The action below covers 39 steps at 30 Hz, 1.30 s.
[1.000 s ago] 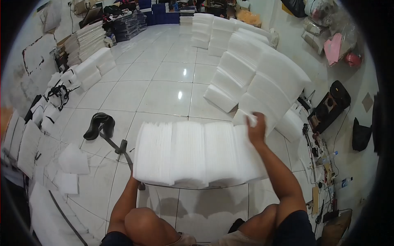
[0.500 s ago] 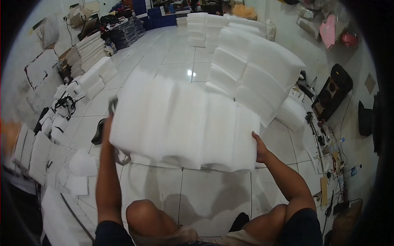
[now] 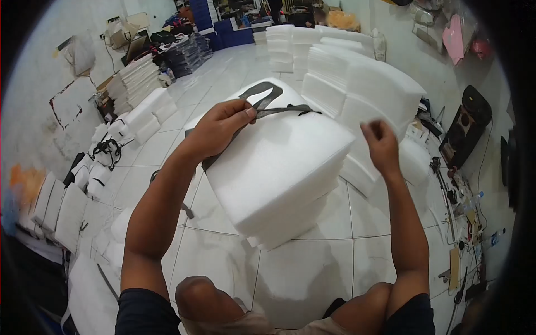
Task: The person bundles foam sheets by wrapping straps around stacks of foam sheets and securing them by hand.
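Note:
A thick stack of white foam sheets (image 3: 279,173) stands in front of me, tilted, with its layered edges facing me and to the right. A dark grey strap (image 3: 268,95) runs over its top, with a loop standing up and a knotted part lying on the foam. My left hand (image 3: 226,125) is closed on the strap at the stack's upper left. To the right of the stack, apart from it, my right hand (image 3: 382,145) hangs in the air with its fingers curled and nothing visible in them.
More white foam stacks (image 3: 363,95) stand behind on the right. Foam bundles (image 3: 146,114) and strapped pieces line the left side. A black speaker-like box (image 3: 466,128) leans by the right wall among cables and small tools. White foam sheets (image 3: 92,290) lie at lower left.
The foam stack has turned and tipped, so a broad smooth face points up. My left hand has moved from its side to the strap; my right hand has let go and risen.

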Tool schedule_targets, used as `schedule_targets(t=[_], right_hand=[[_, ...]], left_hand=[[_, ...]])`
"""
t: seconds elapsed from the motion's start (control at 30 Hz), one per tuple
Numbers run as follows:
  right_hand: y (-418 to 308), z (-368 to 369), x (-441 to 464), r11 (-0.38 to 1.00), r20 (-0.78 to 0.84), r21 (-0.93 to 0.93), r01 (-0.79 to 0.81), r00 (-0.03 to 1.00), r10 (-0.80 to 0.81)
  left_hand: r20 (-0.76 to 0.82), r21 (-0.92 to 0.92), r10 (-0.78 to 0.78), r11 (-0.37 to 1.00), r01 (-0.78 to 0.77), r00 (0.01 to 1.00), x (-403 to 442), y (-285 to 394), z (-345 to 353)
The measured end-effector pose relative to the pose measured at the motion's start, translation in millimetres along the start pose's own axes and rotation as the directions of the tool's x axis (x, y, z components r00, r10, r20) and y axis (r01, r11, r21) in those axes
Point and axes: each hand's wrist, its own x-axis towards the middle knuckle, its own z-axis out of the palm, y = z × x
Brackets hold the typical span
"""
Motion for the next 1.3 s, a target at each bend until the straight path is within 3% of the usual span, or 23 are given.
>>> schedule_targets(t=[0.07, 0.13, 0.17, 0.33, 0.4, 0.5, 0.53, 0.6, 0.67, 0.8, 0.83, 0.87, 0.93, 0.97, 1.0, 1.07, 1.1, 1.13, 1.2, 1.27, 1.3], right_hand=[[-71, -1, 1, 0.939, -0.025, 0.238, 0.247, 0.968, -0.248], [-131, 4, 2, 0.878, 0.282, 0.246, 0.409, 0.837, -0.469], [-142, 24, 7, 0.843, 0.322, 0.263, 0.469, 0.781, -0.535], [-139, 100, 31, 0.744, 0.483, 0.192, 0.640, 0.598, -0.639], [-144, 111, 36, 0.883, 0.679, 0.134, 0.449, 0.608, -0.412], [-145, 124, 44, 0.884, 0.696, 0.156, 0.441, 0.585, -0.415], [-145, 129, 47, 0.887, 0.677, 0.171, 0.429, 0.603, -0.422], [-151, 129, 54, 0.975, 0.794, 0.054, 0.216, 0.583, -0.174], [-158, 119, 52, 0.960, 0.814, -0.012, 0.279, 0.561, -0.153], [-168, 112, 68, 0.924, 0.869, -0.147, 0.353, 0.492, -0.050], [-159, 114, 65, 0.847, 0.753, -0.106, 0.521, 0.599, -0.274], [-155, 115, 67, 0.844, 0.757, -0.107, 0.525, 0.593, -0.274], [-147, 111, 70, 0.610, 0.648, -0.146, 0.779, 0.541, -0.536], [-141, 109, 67, 0.528, 0.601, -0.188, 0.828, 0.522, -0.606], [-148, 103, 66, 0.528, 0.606, -0.205, 0.824, 0.530, -0.593], [-174, 86, 63, 0.702, 0.678, -0.324, 0.635, 0.673, -0.296], [-176, 82, 71, 0.881, 0.739, -0.211, 0.424, 0.659, -0.140], [-184, 76, 80, 0.853, 0.814, -0.336, 0.400, 0.579, 0.049], [-153, 77, 83, 0.718, 0.747, -0.284, 0.635, 0.616, -0.250], [-163, 90, 73, 0.807, 0.721, -0.233, 0.543, 0.653, -0.232], [-173, 94, 67, 0.869, 0.762, -0.182, 0.460, 0.625, -0.171]], left_hand=[[-0.001, 0.004, -0.051, 0.999, 0.051, 0.999, 3, 9, 10], [0.050, 0.041, 0.021, 0.999, -0.023, 0.999, 12, -2, 14], [0.031, 0.008, 0.010, 1.000, -0.010, 0.999, 14, -6, 16], [-0.067, -0.029, -0.001, 1.000, -0.001, 0.998, 11, -25, 8], [-0.100, -0.011, -0.027, 1.000, 0.026, 0.995, 6, -30, 6], [-0.141, 0.159, 0.175, 0.976, -0.152, 0.974, 5, -37, 5], [-0.167, 0.170, 0.160, 0.977, -0.132, 0.973, 5, -37, 3], [-0.152, 0.222, 0.228, 0.956, -0.192, 0.962, 6, -37, 5], [-0.220, 0.234, 0.269, 0.948, -0.217, 0.938, 6, -31, 16], [-0.207, 0.200, 0.122, 0.977, -0.080, 0.971, 22, -28, 16], [-0.217, 0.178, 0.085, 0.983, -0.046, 0.973, 28, -30, 14], [-0.222, 0.173, 0.083, 0.984, -0.045, 0.971, 31, -33, 10], [-0.192, 0.105, 0.010, 0.994, 0.010, 0.981, 39, -35, 6], [-0.167, 0.104, 0.014, 0.995, 0.004, 0.986, 41, -38, 4], [-0.155, 0.093, 0.022, 0.996, -0.008, 0.988, 46, -42, 2], [-0.157, 0.130, 0.047, 0.991, -0.027, 0.986, 50, -52, 4], [-0.142, 0.113, -0.031, 0.992, 0.048, 0.989, 43, -40, 2], [-0.132, 0.101, -0.027, 0.994, 0.041, 0.991, 42, -42, 4], [-0.176, 0.106, 0.001, 0.994, 0.018, 0.984, 44, -43, 5], [-0.143, 0.112, -0.023, 0.993, 0.039, 0.989, 47, -44, 4], [-0.140, 0.079, -0.043, 0.995, 0.054, 0.989, 50, -48, 6]])
